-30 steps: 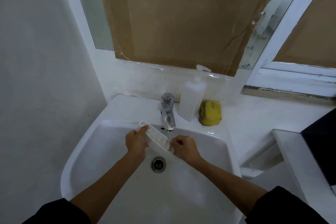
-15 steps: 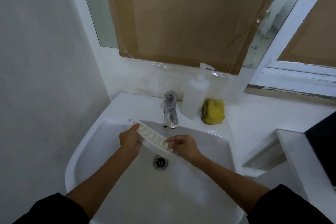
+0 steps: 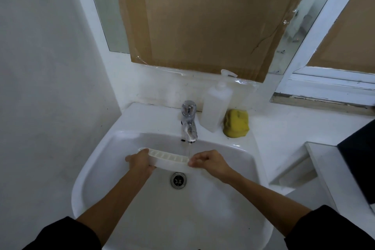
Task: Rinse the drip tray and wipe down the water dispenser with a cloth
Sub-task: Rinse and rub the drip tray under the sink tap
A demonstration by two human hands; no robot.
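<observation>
1. Head view: the left hand is gripping one end of the drip tray, the right hand is pinching the other, above the sink
2. Between the fingers, water from the tap is hitting the tray near the right fingertips
3. It is looking light, stiff and wet-slippery, so holding both ends seems wise
4. Counting: one tray, one tap, one bottle, one yellow sponge

Both hands hold the white drip tray under the running tap, left hand at nine o'clock. The right hand grips at three o'clock.
</observation>
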